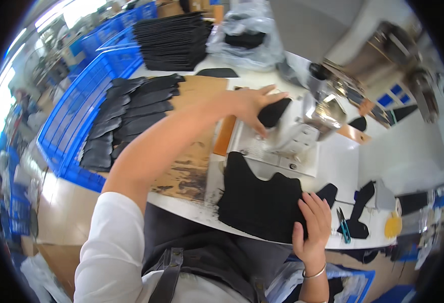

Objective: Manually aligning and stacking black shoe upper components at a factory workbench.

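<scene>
Black panel point(262, 202) near the front of the tabletop point(189, 206) may slide off if nudged; right hand point(313, 224) lies open on its side, left hand point(251, 105) spread beside the machine point(303, 137).

Ceiling lights point(53, 14): glaring white at upper left, burnt out
Work table point(338, 151): brightly lit, pale
Floor point(55, 194): washed-out glare at left
Machine head point(328, 111): sharp highlights on shiny metal
Black fabric piece point(262, 207): too dark for much surface detail
Left hand point(252, 106): slightly soft
Far background: hazy, indistinct
Picture rim: black surround, strong fisheye bending
</scene>
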The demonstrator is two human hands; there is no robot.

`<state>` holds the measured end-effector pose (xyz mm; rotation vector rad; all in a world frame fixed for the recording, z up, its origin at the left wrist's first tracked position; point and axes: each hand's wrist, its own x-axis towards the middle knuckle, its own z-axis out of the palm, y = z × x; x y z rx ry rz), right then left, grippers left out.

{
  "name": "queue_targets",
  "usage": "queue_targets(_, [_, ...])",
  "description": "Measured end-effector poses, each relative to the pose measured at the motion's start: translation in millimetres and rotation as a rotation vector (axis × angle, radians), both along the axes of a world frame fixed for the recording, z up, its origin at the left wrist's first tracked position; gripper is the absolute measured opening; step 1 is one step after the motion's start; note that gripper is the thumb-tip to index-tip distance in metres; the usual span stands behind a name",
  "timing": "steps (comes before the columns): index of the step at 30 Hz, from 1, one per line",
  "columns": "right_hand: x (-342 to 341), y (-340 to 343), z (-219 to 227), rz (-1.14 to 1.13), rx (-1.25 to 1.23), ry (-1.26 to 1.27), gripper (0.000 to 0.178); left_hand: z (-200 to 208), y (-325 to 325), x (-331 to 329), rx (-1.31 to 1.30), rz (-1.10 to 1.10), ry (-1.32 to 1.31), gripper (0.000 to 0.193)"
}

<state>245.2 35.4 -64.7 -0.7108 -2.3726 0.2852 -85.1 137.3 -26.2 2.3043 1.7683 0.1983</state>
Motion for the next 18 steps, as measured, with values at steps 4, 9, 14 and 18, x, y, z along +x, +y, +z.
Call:
queue_targets(4, [1.1,-1.8,-1.8,-0.011,0.002,-0.023,0.038,-3.5,-29.9,-47.5,0.281,0.131,-0.1,0.083])
queue_targets(9, [-2.3,-2.8,4.3,0.006,0.01,-0.042,0.039,3.7,-98.2,-221.3,0.414,0.641,0.287,0.02])
queue_targets(14, [-1.6,-4.2,2.9,-0.007,0.009,-0.047,0.039,-17.1,-150.4,-298.4,0.207,0.842,0.159,0.019])
queue_targets(18, [-1.5,-7.7,2.8,-0.064,0.003,-0.085,0.038,-22.5,-144.8,-276.8,0.254,0.563,0.414,0.032])
